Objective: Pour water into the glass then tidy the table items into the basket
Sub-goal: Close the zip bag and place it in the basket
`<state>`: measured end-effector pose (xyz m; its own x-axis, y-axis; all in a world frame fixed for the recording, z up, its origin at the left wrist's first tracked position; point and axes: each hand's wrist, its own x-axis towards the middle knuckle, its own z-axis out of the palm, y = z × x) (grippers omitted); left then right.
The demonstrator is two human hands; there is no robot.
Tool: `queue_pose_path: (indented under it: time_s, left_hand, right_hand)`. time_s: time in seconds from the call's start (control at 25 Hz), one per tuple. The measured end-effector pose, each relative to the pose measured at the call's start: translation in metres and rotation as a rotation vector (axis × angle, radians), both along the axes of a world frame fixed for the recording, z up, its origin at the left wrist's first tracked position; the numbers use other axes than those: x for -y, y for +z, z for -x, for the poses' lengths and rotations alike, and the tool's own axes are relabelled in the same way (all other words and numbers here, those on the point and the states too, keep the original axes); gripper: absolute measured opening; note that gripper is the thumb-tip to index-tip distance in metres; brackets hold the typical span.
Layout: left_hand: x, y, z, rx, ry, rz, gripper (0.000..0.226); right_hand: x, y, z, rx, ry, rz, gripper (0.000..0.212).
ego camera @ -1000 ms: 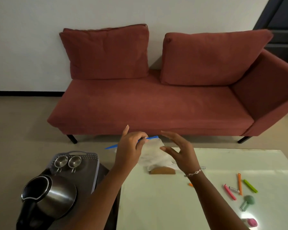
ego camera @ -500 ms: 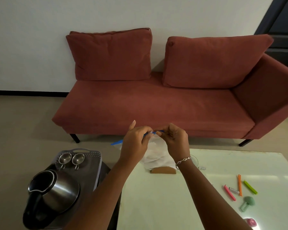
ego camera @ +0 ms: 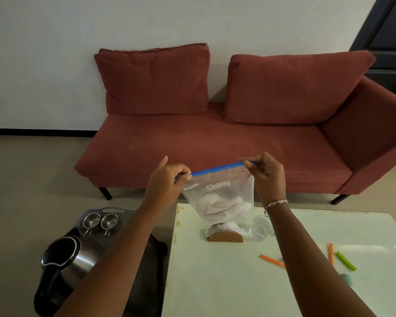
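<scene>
Above the far edge of the worktop [ego camera: 215,282], what hangs between the two hands, and why is it held so? (Student)

Zip bag [ego camera: 222,197]: clear, with soft white contents slumped at its bottom, hung by its blue seal strip [ego camera: 217,168]. Left grip [ego camera: 164,184]: thumb and fingertips pinched on the strip's left end. Right grip [ego camera: 266,177]: the same pinch on the right end. Drawn between two end pinches, the strip lies straight. By judgement this is the hold for pressing a seal along its length or checking it. Whether the seal is fully closed cannot be told. (Tutor)

And the task's own things? (Student)

Glass [ego camera: 261,227]: upright on the worktop under the right wrist, just beside the wooden holder [ego camera: 225,237] that carries white paper. Whether it contains water cannot be told. Kettle [ego camera: 73,255]: off the worktop, low at the left, mouth open upward. Basket [ego camera: 114,209]: grey, beyond the kettle, with two steel cups [ego camera: 92,219] resting in it. Placed by the worktop's left edge, it probably serves as a drop point within the left arm's reach. (Tutor)

What is left to tidy? (Student)

Orange clip [ego camera: 272,261] and green clip [ego camera: 345,260]: loose on the worktop at the right, well apart from the basket. Closing the bag first would keep its contents from spilling when it is laid in. (Tutor)
</scene>
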<state>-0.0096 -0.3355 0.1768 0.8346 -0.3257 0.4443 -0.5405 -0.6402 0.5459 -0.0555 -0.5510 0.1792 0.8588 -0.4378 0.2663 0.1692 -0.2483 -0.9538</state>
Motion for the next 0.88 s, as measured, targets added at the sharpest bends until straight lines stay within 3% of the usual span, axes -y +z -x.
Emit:
queue_pose_path:
  time_s: [0.16, 0.28, 0.4, 0.48, 0.68, 0.8, 0.88]
  left_hand:
    - [-0.006, 0.006, -0.006, 0.068, 0.012, 0.002, 0.006]
    - [-0.009, 0.005, -0.008, 0.089, 0.001, 0.11, 0.005]
    - [-0.011, 0.001, -0.005, -0.303, -0.141, 0.497, 0.013]
    - [-0.009, -0.007, -0.003, -0.547, -0.181, 0.648, 0.025]
    - [-0.007, -0.014, -0.003, -0.478, -0.072, 0.801, 0.015]
    - [-0.012, -0.011, -0.005, -0.521, -0.08, 0.886, 0.016]
    - [-0.017, -0.012, -0.006, -0.551, -0.081, 0.897, 0.016]
  right_hand:
    - [0.012, 0.006, -0.001, 0.021, -0.027, 0.003, 0.012]
    - [0.011, 0.011, 0.001, 0.061, -0.026, -0.028, 0.024]
    - [0.007, 0.018, -0.001, 0.106, 0.047, -0.08, 0.025]
    - [0.003, 0.023, -0.004, 0.131, 0.083, -0.084, 0.025]
    - [-0.003, 0.023, -0.009, 0.152, 0.228, -0.201, 0.015]
    - [-0.006, 0.006, -0.009, 0.035, 0.288, -0.188, 0.034]
    - [-0.011, -0.005, -0.009, -0.054, 0.282, -0.144, 0.028]
